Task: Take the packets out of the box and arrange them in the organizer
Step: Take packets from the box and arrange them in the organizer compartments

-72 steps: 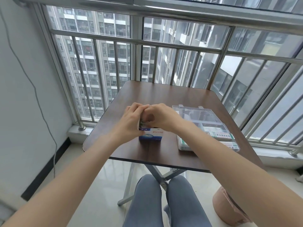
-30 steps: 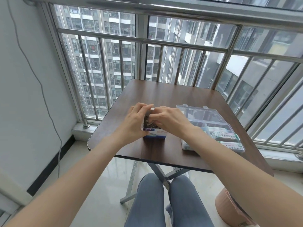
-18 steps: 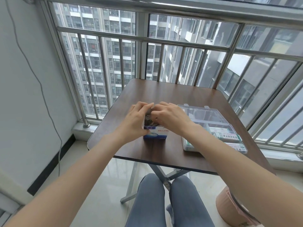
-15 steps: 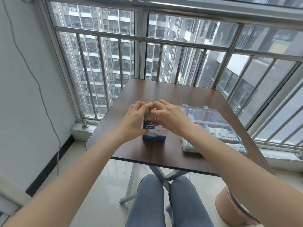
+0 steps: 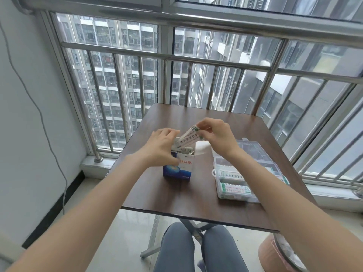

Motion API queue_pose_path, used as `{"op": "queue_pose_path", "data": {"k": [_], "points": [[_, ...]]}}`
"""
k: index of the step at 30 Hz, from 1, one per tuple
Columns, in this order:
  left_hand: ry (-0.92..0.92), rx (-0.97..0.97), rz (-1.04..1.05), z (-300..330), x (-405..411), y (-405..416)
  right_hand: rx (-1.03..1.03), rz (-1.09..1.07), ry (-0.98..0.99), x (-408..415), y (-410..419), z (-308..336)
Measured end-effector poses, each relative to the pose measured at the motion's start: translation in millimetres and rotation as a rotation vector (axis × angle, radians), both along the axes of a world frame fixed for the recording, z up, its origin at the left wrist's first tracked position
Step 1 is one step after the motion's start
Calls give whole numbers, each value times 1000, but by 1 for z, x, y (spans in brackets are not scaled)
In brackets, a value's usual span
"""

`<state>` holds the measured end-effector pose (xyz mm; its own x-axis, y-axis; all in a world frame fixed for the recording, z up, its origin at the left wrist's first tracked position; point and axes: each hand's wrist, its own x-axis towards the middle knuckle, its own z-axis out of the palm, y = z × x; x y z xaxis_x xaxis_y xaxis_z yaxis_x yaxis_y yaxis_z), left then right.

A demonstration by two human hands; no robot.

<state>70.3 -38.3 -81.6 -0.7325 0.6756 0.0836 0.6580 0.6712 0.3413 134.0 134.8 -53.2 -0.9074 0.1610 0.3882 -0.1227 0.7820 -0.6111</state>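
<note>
A blue and white box (image 5: 179,167) stands upright on the brown table (image 5: 196,197), its top flap open. My left hand (image 5: 160,147) grips the box at its upper left side. My right hand (image 5: 215,135) pinches the top end of a small stack of white packets with green print (image 5: 188,138), which tilts up out of the box's open top. More packets show inside the opening. To the right lies the clear plastic organizer (image 5: 218,174), lid open, with several white and green packets (image 5: 234,188) in its near compartments.
A metal railing (image 5: 212,61) and window bars close off the table's far side and right. A white wall with a hanging cable (image 5: 42,116) is at left. A pink bin (image 5: 275,252) stands under the table's right corner. My knees are below the near edge.
Both hands were bunched over the box's top. Now my right hand has drawn a stack of packets up and to the right, partly out of the box, while my left hand steadies the box.
</note>
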Motion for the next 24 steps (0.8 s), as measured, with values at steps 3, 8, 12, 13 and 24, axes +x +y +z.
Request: {"op": "queue_pose_path", "data": {"k": [3,8,12,13,24], "points": [[15,271,-5,9,10,11,-274,-3,21,10,10,4],[-148,552,-86,32,33,38,-536,114,80,42,25,13],[-595,591,-196,35,47,59,-588,116,122,59,42,11],[-678,625,-208,34,50,64,-607,105,125,62,46,10],[-967,1000,-61,5,74,126,-723,-41,-100,91,101,1]]}}
